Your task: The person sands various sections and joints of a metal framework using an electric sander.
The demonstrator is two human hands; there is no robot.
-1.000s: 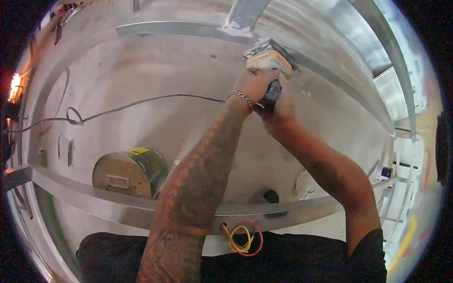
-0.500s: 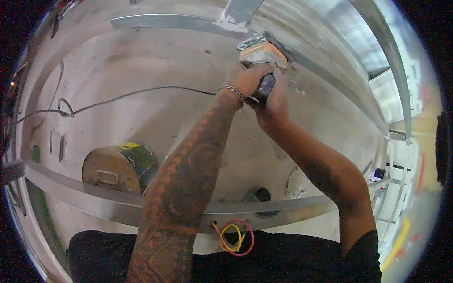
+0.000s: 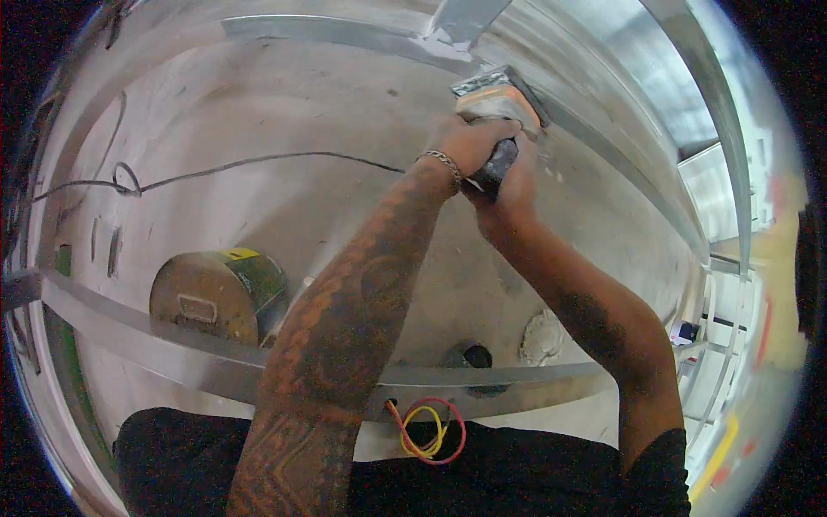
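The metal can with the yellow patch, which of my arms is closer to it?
Left. In view, your left forearm lies directly right of the can; your right forearm is farther right.

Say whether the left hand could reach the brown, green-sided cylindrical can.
Probably not right now: the left hand grips the black and orange power tool, well away from the can.

Left hand, right hand gripping what looks like sander; dark cable leftward; tin near metal rail.
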